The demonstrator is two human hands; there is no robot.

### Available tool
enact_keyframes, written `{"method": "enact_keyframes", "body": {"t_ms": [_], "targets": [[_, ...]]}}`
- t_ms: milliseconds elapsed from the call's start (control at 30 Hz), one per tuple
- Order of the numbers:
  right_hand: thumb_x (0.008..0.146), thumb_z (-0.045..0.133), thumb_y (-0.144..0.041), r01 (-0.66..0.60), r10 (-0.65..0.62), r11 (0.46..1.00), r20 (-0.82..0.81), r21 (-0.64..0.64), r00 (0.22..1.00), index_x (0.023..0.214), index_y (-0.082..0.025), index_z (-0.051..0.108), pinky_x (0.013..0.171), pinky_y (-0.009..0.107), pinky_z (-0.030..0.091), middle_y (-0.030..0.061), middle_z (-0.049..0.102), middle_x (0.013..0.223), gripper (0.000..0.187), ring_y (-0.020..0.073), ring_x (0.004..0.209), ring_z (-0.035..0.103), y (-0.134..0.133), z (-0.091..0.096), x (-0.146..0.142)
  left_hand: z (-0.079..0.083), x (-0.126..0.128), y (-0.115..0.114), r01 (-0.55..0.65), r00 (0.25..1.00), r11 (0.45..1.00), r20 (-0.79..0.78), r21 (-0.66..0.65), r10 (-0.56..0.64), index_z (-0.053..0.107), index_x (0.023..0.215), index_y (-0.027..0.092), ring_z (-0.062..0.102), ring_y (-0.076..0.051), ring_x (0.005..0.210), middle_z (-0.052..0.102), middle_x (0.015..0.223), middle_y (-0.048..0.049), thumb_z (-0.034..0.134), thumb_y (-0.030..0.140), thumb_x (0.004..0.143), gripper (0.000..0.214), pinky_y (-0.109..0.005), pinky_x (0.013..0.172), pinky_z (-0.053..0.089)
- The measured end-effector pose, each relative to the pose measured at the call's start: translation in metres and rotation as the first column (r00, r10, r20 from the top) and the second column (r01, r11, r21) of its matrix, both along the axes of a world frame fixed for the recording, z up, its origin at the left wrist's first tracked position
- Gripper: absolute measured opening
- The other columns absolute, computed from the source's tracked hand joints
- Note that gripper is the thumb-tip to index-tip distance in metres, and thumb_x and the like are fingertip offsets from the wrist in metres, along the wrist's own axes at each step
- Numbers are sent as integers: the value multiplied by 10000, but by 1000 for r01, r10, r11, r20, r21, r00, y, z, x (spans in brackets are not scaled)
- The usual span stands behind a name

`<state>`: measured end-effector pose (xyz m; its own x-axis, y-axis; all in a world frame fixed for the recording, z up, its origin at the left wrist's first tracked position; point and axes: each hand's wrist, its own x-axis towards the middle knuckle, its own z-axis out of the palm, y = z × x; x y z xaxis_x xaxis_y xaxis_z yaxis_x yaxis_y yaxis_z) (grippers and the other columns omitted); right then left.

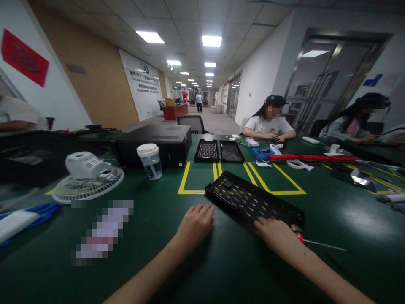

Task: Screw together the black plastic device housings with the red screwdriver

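Observation:
A long black tray lies at a slant in front of me, with rows of small silver pieces that look like a keyboard without its caps. One small black block sits near its far left end. My right hand is at the tray's near edge, fingers bent over it, the thumb hard to see. Just past that wrist shows the red handle of a screwdriver, its shaft pointing right. My left hand rests on the green table left of the tray, holding nothing, fingers loosely bent but apart.
Yellow tape marks outline areas behind the tray. Further back stand two small black trays, a blue box and a red strip. At left are a lidded cup, a white fan and a black case. Other people sit at right.

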<state>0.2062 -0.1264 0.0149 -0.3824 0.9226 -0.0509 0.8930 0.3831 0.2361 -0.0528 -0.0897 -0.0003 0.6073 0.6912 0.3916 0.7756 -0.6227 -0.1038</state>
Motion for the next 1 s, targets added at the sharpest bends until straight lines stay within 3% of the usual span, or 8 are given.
{"method": "enact_keyframes", "body": {"t_ms": [167, 267, 400, 533, 633, 767, 1000], "targets": [[819, 448, -167, -90, 89, 996, -23, -18, 996, 904, -152, 597, 579, 327, 483, 100, 658, 852, 172, 247, 691, 649, 15, -3, -35, -5, 2, -1, 10, 1000, 1000, 17, 9, -11, 478, 1183, 144, 533, -227, 960, 586, 1081, -98, 464, 286, 839, 372, -367, 787, 425], [818, 433, -176, -139, 137, 990, -93, -25, 986, 870, -146, 604, 638, 335, 485, 106, 670, 841, 182, 257, 746, 652, 26, -2, -53, -7, 4, -3, 40, 999, 999, 7, 8, -40, 512, 1123, 145, 548, -217, 896, 616, 977, -83, 467, 310, 837, 333, -358, 749, 425], [803, 450, -206, -205, 196, 976, -105, -74, 975, 844, -117, 629, 657, 342, 488, 141, 674, 815, 205, 273, 757, 654, 43, 2, -76, -6, 6, -7, 178, 983, 984, -38, 16, -177, 563, 924, 168, 551, -180, 743, 614, 796, -38, 434, 306, 853, 202, -318, 649, 412], [792, 458, -181, -241, 230, 966, -109, -97, 967, 803, -114, 653, 659, 343, 492, 145, 679, 806, 207, 273, 768, 657, 62, 6, -99, -3, 8, -14, 351, 936, 933, -49, 79, -348, 541, 802, 170, 534, -160, 690, 584, 749, -29, 401, 339, 867, 229, -298, 600, 383], [807, 438, -191, -248, 237, 965, -124, -82, 964, 821, -99, 665, 662, 347, 492, 168, 678, 816, 246, 276, 777, 657, 73, 9, -115, 1, 10, -19, 412, 911, 906, -35, 99, -410, 529, 770, 173, 522, -150, 677, 565, 723, -24, 382, 350, 873, 252, -287, 579, 366], [804, 437, -182, -225, 216, 973, -139, -52, 966, 858, -70, 669, 677, 356, 488, 201, 672, 835, 263, 286, 802, 653, 86, 10, -135, 5, 13, -26, 443, 897, 895, -38, 62, -441, 537, 813, 170, 521, -148, 694, 567, 744, -33, 381, 379, 871, 267, -286, 583, 363], [810, 437, -205, -209, 199, 977, -154, -48, 968, 919, -54, 661, 692, 349, 486, 213, 667, 866, 291, 280, 822, 649, 108, 13, -153, 1, 17, -28, 345, 931, 938, -117, -30, -346, 538, 885, 173, 528, -181, 770, 594, 792, -32, 464, 355, 846, 200, -328, 684, 369]]}}
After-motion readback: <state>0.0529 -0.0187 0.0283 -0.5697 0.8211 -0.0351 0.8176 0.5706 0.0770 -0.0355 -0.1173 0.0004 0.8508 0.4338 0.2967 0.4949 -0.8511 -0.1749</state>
